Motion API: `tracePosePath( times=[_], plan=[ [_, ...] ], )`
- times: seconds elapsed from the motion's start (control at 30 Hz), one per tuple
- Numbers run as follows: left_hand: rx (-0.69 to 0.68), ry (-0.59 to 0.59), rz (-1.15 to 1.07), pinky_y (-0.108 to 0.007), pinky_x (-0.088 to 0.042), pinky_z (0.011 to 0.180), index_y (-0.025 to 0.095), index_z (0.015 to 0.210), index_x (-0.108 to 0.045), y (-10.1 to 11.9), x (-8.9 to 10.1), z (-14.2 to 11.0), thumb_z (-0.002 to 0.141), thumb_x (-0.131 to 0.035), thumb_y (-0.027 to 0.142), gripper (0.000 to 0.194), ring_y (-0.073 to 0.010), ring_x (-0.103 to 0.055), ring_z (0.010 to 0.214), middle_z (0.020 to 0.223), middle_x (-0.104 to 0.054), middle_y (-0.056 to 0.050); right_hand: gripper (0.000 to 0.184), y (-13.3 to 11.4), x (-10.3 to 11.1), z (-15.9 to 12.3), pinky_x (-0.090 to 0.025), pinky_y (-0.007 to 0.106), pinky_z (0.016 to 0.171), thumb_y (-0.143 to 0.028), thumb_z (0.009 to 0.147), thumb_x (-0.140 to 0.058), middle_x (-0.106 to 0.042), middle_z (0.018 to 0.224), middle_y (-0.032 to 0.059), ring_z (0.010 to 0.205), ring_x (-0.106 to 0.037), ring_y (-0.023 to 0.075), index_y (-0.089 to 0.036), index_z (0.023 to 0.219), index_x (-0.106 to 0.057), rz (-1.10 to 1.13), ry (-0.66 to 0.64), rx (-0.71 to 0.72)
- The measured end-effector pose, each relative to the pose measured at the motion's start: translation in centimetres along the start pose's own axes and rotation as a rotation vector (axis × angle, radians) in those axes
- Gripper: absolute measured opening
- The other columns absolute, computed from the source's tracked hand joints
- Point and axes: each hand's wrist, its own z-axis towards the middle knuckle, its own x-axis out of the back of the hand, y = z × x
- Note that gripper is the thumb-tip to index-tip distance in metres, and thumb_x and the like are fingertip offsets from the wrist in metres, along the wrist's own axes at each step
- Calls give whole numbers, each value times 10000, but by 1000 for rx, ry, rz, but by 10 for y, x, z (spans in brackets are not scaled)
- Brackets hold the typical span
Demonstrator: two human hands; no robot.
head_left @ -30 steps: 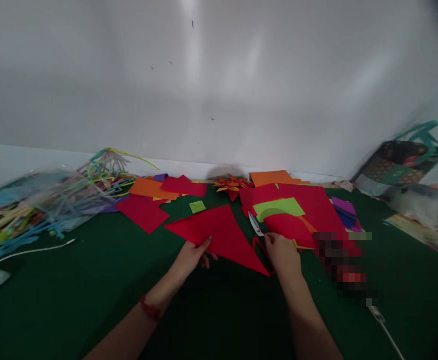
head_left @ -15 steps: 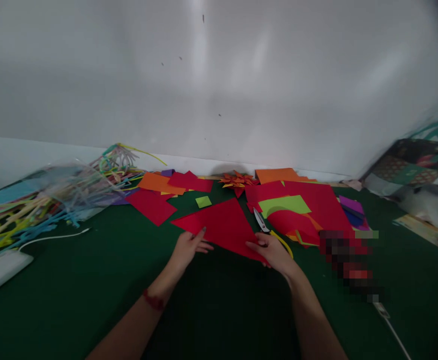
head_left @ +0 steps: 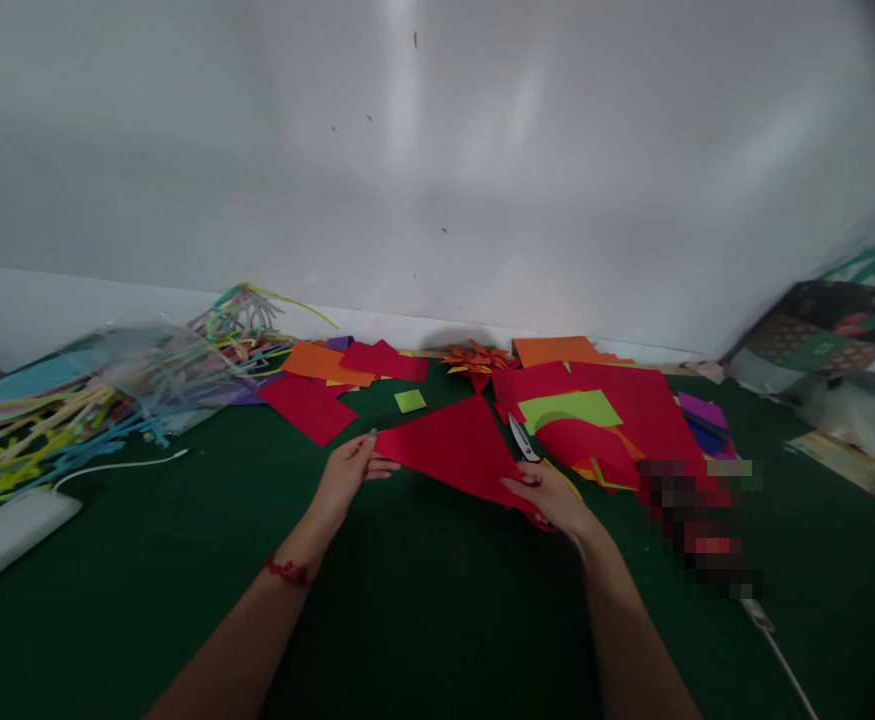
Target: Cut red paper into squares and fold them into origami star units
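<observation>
Your dark green flat tabletop (head_left: 422, 620) spreads beneath both forearms. A red beaded-looking bracelet (head_left: 287, 571) circles your left wrist. Your left hand (head_left: 343, 478) and right hand (head_left: 546, 497) stand apart, each with thumb and fingers pinched on the red triangular paper sheet (head_left: 452, 447): the left on its left corner, the right on its right corner. The sheet spans the gap between your hands. A white oblong plastic device (head_left: 17, 525) with a thin white cable lies well to the left of your left hand. Just beyond your right hand, the pointed silver metal scissors blade (head_left: 522, 438) shows; a yellow curved handle (head_left: 566, 482) emerges beside that hand. Past the sheet, between your hands, sits a small lime-green square paper (head_left: 410, 401). Farther out, slightly left of your right hand, is a spiky orange-and-red paper flower (head_left: 476, 360).
</observation>
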Motion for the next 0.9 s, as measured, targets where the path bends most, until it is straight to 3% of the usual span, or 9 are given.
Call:
tracePosePath(
  times=[0.13,0.47,0.73,0.83,0.9],
  plan=[
    [10,-36,31,-262,-544,612,118,996,-554,1,0,1,746,-642,235,289,-204,-689,695,704,-682,-50,371,5,3,3,-196,172,283,-511,697,-587,-499,502,-54,284,-301,27,-158,812,-605,-4,7,26],
    [-14,2,76,-249,-537,590,132,872,-572,-1,3,4,696,-677,241,232,-188,-685,660,664,-674,-27,373,7,5,3,-205,173,295,-500,721,-571,-512,528,-46,297,-297,26,-161,870,-615,-6,-31,48],
    [-55,83,214,-318,-547,604,115,773,-558,0,9,5,832,-500,315,216,-232,-682,686,658,-674,-92,381,8,7,2,-209,168,291,-524,708,-570,-506,510,-53,290,-299,27,-163,827,-592,-28,-33,8],
    [-153,172,319,-377,-497,806,116,922,-587,3,10,-1,848,-474,317,242,-286,-587,1018,984,-662,-139,383,9,4,2,-204,168,269,-548,691,-576,-512,494,-55,269,-323,39,-179,792,-568,-61,-11,-35],
    [-268,215,404,-382,-338,1002,179,1121,-532,3,2,-9,840,-497,329,320,-268,-360,1255,1295,-489,-90,384,9,1,3,-217,170,262,-563,696,-562,-504,472,-58,266,-362,56,-193,797,-571,-92,17,-55]
  ],
)
